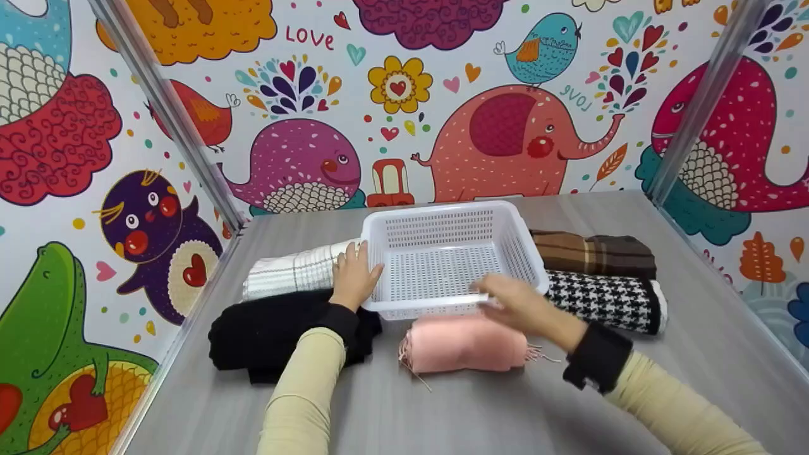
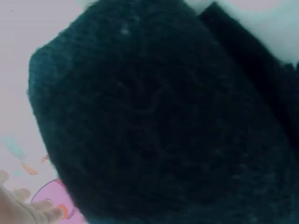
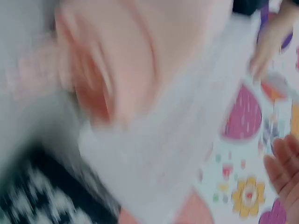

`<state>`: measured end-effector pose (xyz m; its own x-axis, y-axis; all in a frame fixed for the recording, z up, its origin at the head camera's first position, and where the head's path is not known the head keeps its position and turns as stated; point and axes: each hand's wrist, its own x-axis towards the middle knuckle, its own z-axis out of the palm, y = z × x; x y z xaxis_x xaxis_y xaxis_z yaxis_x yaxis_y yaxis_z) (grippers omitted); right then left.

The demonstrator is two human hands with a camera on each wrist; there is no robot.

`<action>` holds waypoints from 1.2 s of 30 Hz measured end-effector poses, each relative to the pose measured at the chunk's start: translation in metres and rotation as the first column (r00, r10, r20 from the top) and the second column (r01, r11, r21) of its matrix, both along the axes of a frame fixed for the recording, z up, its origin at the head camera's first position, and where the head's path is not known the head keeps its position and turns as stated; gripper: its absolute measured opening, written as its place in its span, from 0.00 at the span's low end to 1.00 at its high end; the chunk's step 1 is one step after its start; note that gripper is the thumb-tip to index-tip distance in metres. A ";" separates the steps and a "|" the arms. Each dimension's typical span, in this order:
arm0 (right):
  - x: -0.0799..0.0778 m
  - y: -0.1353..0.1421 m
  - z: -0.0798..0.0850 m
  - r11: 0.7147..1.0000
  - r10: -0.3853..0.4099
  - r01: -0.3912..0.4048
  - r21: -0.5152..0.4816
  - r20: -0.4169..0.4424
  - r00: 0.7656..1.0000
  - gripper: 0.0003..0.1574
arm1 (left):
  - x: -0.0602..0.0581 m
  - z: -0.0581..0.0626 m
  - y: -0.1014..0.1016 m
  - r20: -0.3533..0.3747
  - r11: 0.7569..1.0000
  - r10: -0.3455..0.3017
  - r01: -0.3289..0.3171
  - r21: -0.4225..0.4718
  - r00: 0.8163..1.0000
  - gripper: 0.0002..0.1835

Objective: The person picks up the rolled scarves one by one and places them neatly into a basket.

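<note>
A white perforated plastic basket [image 1: 436, 306] stands at the middle of the table, with nothing inside it. My left hand [image 1: 354, 278] touches its left side; the fingers look straight and spread in the left wrist view. Over the front right rim is my right hand [image 1: 515, 306], blurred, its fingers loosely extended in the right wrist view. Whether it touches the rim I cannot tell. Just in front of the basket lies a rolled pink scarf [image 1: 464, 344] with fringed ends. A black rolled cloth [image 1: 272, 328] lies under my left forearm and fills most of the left wrist view.
Left of the basket, behind the black roll, is a white checked roll [image 1: 291, 272]. To the right lie a brown plaid roll [image 1: 594, 254] and a black-and-white houndstooth roll [image 1: 600, 300]. Cartoon-printed walls [image 1: 398, 170] bound the grey table [image 1: 455, 417] at the back and sides.
</note>
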<state>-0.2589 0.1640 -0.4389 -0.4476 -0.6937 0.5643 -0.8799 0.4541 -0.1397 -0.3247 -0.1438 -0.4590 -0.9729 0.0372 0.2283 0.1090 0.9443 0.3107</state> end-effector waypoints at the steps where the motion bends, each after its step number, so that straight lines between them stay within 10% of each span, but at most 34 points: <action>1: 0.005 -0.003 -0.007 0.997 0.063 -0.060 0.057 -0.051 0.997 0.17 | 0.001 -0.001 -0.001 -0.002 1.000 0.000 0.000 0.000 1.000 0.33; 6: 0.014 -0.015 -0.042 0.931 0.141 -0.074 0.358 -0.163 0.976 0.26 | 0.002 -0.004 -0.005 0.004 1.000 0.007 -0.007 -0.014 1.000 0.29; 12: 0.001 -0.021 -0.065 0.863 -0.113 0.054 0.502 0.088 0.990 0.45 | 0.002 -0.004 -0.006 0.031 0.999 -0.001 0.003 -0.051 1.000 0.26; 18: -0.007 -0.030 -0.067 0.829 -0.304 0.063 0.556 0.352 0.885 0.58 | 0.003 -0.006 -0.004 0.051 0.998 0.003 0.000 -0.057 0.999 0.25; 24: -0.012 -0.039 -0.061 0.797 -0.400 0.071 0.599 0.436 0.807 0.63 | 0.003 -0.007 -0.002 0.066 0.999 0.014 -0.011 -0.050 0.998 0.26; 31: -0.005 -0.034 -0.068 0.908 -0.235 0.095 0.408 0.308 0.922 0.45 | 0.004 -0.007 -0.002 0.091 0.999 0.011 -0.006 -0.054 0.996 0.26; 36: 0.004 -0.030 -0.062 0.914 -0.230 0.127 0.385 0.235 0.944 0.42 | 0.004 -0.007 0.000 0.100 0.999 0.009 -0.004 -0.043 0.995 0.27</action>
<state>-0.2547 0.1343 -0.5011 -0.6819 -0.7195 0.1319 -0.7311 0.6641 -0.1564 -0.3204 -0.1441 -0.4655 -0.9911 0.0385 0.1277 0.0732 0.9575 0.2791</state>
